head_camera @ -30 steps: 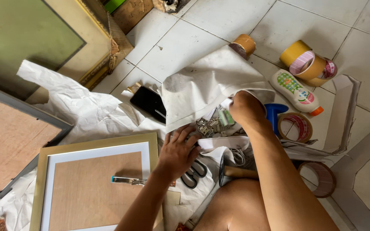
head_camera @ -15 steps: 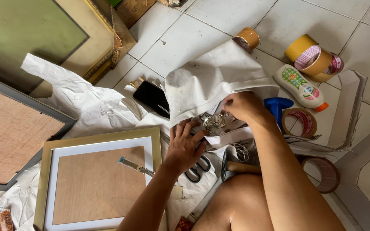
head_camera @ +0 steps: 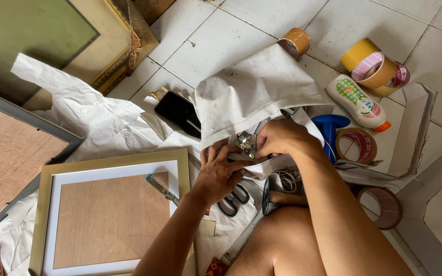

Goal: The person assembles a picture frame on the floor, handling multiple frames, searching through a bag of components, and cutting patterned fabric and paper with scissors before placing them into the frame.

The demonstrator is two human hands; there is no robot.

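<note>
My right hand (head_camera: 282,138) pinches a small cluster of silver metal hanger pieces (head_camera: 246,143) lying on a white paper packet (head_camera: 262,166) under the flap of a grey-white cloth bag (head_camera: 251,92). My left hand (head_camera: 221,174) rests beside it with its fingers spread, fingertips on the packet just left of the metal pieces. A gold picture frame (head_camera: 113,163) with brown backing board lies face down at the lower left, with a small metal tool (head_camera: 162,189) on its right edge. My bare knee fills the bottom centre.
Scissors (head_camera: 234,197) and a hammer (head_camera: 282,197) lie under my hands. A black phone (head_camera: 180,112), crumpled white paper (head_camera: 88,112), a grey frame (head_camera: 31,120), a gilt frame (head_camera: 124,51), a glue bottle (head_camera: 359,102), a blue plastic piece (head_camera: 331,125) and several tape rolls (head_camera: 377,66) surround me on the tiled floor.
My right hand came down from the bag's edge and closed on the metal pieces. My left hand shifted up to meet it at the packet. The view moved slightly.
</note>
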